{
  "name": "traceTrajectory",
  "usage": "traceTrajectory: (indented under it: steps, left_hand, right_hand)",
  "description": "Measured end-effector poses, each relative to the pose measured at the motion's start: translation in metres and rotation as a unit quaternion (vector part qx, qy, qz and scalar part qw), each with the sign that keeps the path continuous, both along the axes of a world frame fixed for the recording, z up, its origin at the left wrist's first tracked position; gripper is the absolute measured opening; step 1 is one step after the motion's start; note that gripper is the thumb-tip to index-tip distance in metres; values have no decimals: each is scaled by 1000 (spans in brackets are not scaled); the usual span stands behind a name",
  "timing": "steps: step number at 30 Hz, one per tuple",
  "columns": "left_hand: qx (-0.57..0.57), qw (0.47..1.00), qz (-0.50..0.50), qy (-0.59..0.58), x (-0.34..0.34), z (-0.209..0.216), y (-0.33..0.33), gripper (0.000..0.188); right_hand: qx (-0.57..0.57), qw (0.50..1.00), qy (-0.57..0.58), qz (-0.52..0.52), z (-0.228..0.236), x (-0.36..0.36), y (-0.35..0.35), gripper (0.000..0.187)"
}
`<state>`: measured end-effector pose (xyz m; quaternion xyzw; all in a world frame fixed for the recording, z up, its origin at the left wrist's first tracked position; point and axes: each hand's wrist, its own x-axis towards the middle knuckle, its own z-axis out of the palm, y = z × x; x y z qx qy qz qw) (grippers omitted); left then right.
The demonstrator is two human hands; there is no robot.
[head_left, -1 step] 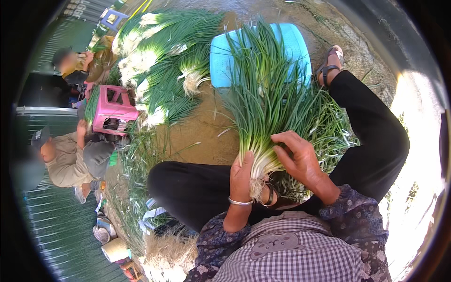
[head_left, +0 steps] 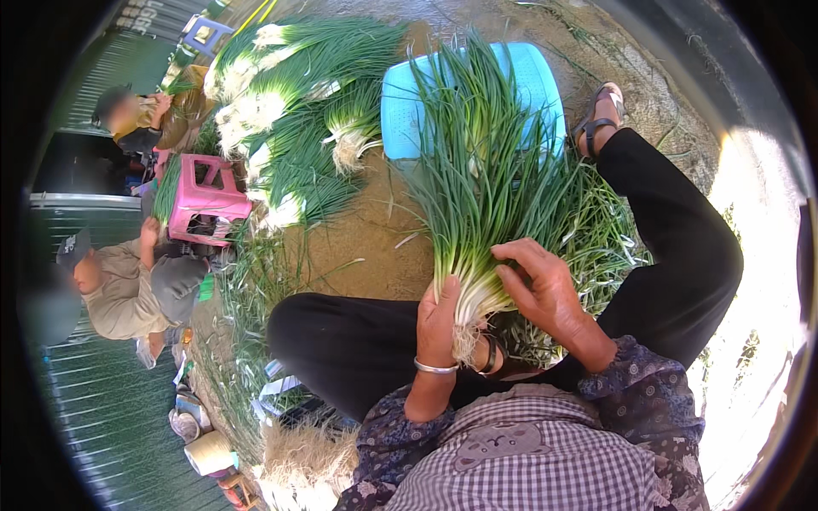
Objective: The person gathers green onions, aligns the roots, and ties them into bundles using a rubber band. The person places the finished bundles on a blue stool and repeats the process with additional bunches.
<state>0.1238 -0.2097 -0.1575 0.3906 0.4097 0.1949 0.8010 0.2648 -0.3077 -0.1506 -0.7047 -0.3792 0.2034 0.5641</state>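
One bunch of green-leaved, white-stemmed spring onions (head_left: 467, 260) is before us, its leaves toward a light-blue, round-cornered plastic stand (head_left: 403, 119). Our left hand (head_left: 437, 328) grips its pale stems; our right hand (head_left: 547, 294), thumb and forefinger apart, is at its right side.

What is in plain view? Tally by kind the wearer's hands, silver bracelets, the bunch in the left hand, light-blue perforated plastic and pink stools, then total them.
Wearer's hands, left hand and right hand: 2
Silver bracelet: 1
Bunch of green onions in the left hand: 1
Light-blue perforated plastic: 1
Pink stool: 1
Total: 6
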Motion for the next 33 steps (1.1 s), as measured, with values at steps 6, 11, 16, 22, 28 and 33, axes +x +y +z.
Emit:
traceTrajectory:
  steps: [6, 11, 16, 22, 28, 33]
  left_hand:
    - [10, 1000, 8, -9, -4, 2, -2, 31]
    - [13, 999, -34, 5, -4, 2, -2, 18]
    - [43, 999, -25, 11, -1, 7, -8, 16]
    - [51, 998, -23, 12, -2, 10, -10, 20]
    - [72, 997, -5, 14, -8, 8, -14, 18]
    - [59, 998, 10, 25, -3, 20, -15, 15]
  right_hand:
    - [14, 992, 117, -47, -20, -3, 10, 17]
    - [-19, 973, 223, -53, -27, 7, 21, 18]
    - [-56, 975, 206, -65, -18, 14, 27, 12]
    - [54, 923, 379, -49, -25, 14, 23, 10]
    - [33, 923, 381, -34, -21, 12, 25, 10]
    - [91, 932, 348, -44, -17, 0, 15, 6]
